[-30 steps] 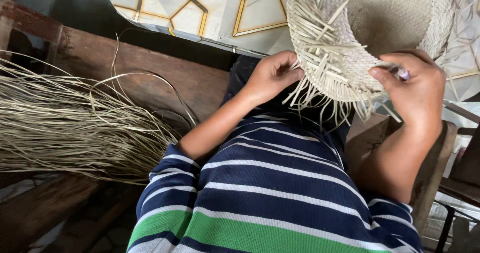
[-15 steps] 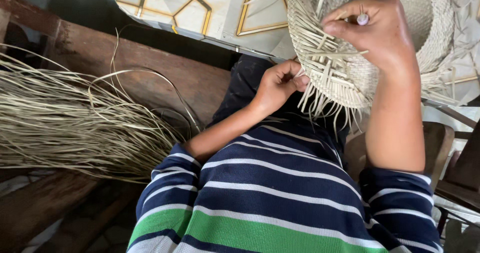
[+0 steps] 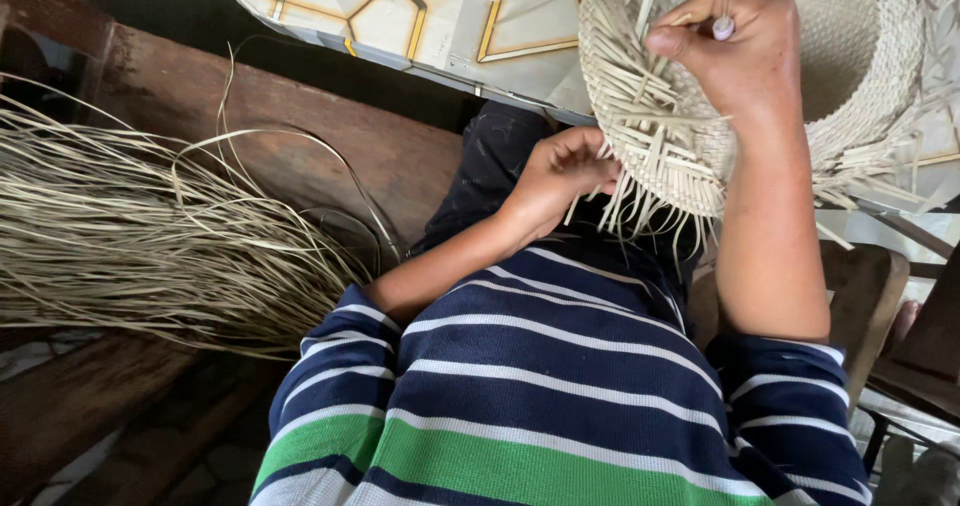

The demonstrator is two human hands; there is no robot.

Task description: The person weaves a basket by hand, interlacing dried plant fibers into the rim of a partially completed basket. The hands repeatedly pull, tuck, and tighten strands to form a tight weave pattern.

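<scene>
Straw hat (image 3: 850,76) brim between both hands

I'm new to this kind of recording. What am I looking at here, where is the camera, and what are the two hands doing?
There is no machine: a person works with bare hands, and the single camera sits on their head, looking down over their blue, white and green striped shirt. The left hand steadies the loose-ended edge of a pale, round woven straw piece, shaped like a hat or basket. The right hand is raised against the weave, pinching a small white-tipped tool and a strand. A bundle of long dry straw strips lies on the brown wooden bench to the left. Below is a patterned tile floor.
</scene>
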